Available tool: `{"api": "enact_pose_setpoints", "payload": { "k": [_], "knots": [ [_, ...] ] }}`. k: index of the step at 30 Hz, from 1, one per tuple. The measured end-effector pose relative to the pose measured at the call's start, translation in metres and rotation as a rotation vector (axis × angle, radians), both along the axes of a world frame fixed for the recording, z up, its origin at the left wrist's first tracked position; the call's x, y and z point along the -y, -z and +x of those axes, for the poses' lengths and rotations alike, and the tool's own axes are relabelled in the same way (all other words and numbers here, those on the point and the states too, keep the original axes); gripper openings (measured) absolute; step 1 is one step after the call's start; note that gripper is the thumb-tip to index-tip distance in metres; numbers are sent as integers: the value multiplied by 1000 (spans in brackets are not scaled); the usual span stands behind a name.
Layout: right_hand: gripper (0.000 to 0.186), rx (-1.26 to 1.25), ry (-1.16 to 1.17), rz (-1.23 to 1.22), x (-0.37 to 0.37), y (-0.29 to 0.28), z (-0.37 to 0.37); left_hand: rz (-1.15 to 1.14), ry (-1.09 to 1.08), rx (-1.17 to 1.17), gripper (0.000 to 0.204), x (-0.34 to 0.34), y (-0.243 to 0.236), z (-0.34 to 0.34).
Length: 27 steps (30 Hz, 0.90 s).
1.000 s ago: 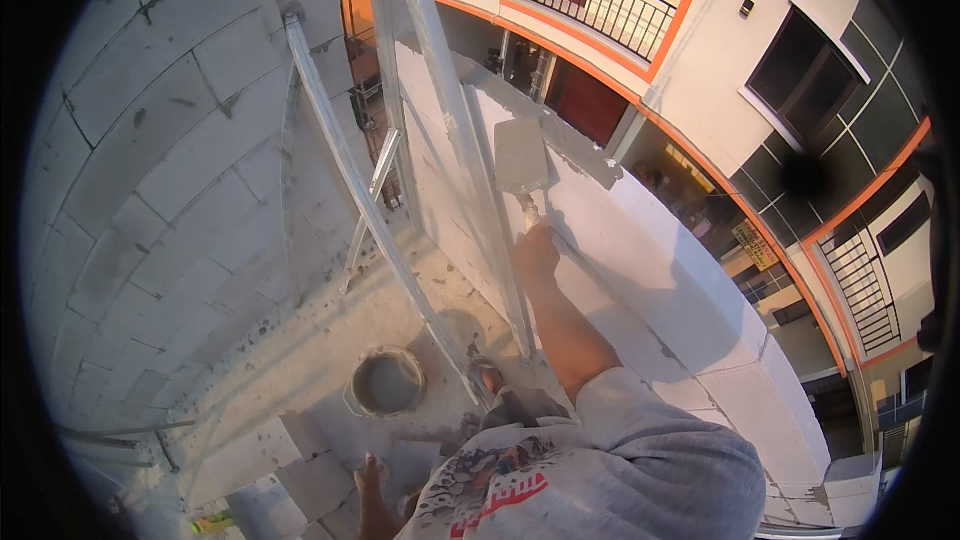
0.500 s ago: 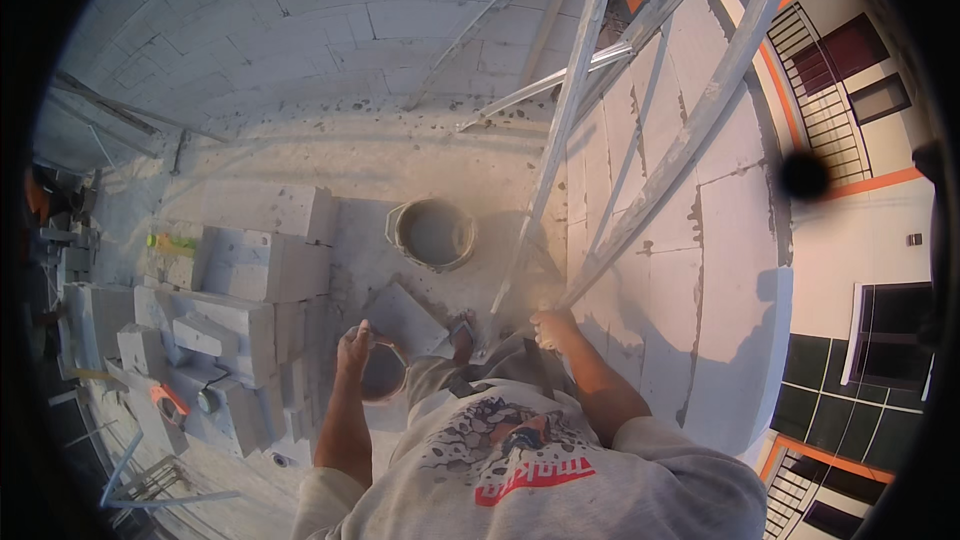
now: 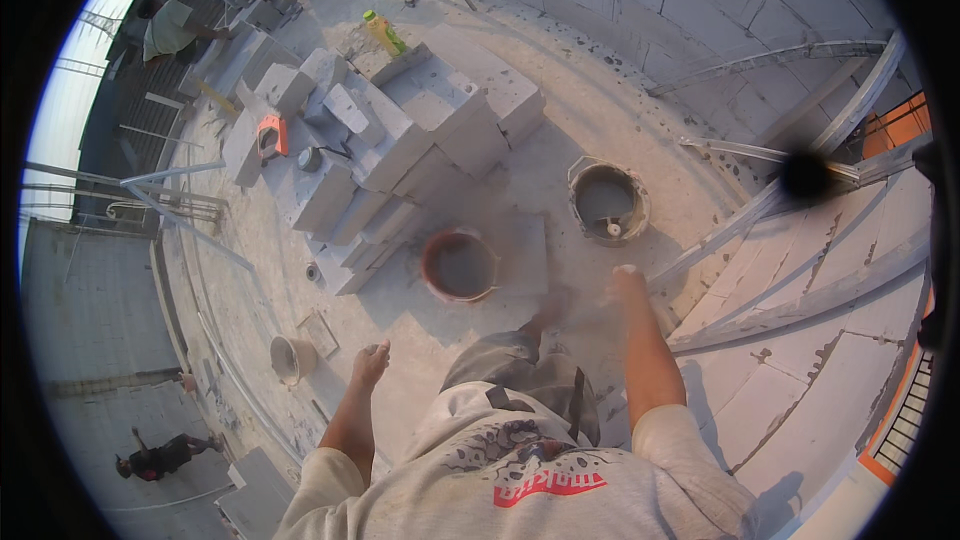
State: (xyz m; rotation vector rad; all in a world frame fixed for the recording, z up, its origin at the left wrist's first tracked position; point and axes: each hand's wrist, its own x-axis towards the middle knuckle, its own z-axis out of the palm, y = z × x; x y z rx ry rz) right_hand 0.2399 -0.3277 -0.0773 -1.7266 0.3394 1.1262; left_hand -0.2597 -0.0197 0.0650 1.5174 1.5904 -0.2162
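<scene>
My left hand (image 3: 372,362) hangs low over the floor at my left side, its fingers curled together with nothing visible in them. It is apart from the round reddish-rimmed tub (image 3: 460,266) ahead of it, which holds grey material. Stretched forward, my right hand (image 3: 628,281) is smeared by motion, so its fingers cannot be made out. Just beyond it stands a pale-rimmed bucket (image 3: 643,202) with grey contents. A small pale knob-like thing (image 3: 614,228) shows inside that bucket's near rim; what it belongs to is hidden.
Stacked pale blocks (image 3: 405,145) stand ahead left, bearing an orange-handled saw (image 3: 270,137) and a green-yellow bottle (image 3: 382,32). Slanted metal props (image 3: 800,290) lean by the block wall at right. A small bucket (image 3: 290,360) stands left. Other people (image 3: 165,455) are farther off.
My view has swung left, bringing the left-hand floor and people into sight. My right hand has reached forward towards the pale-rimmed bucket, where the knob-like thing now shows. My left hand is away from the tub.
</scene>
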Motion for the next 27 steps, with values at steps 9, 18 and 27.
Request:
{"api": "enact_pose_setpoints", "payload": {
  "k": [9,18,27],
  "knots": [
    [31,-265,-271,-446,171,-16,-189,21,75,84,59,102,4,-48],
    [19,-60,-356,-376,132,-13,-191,53,-91,87,54,87,18,-166],
    [17,346,-461,-326,-107,-63,-197,88,-400,262,53,28,48,-305]
  ]
}}
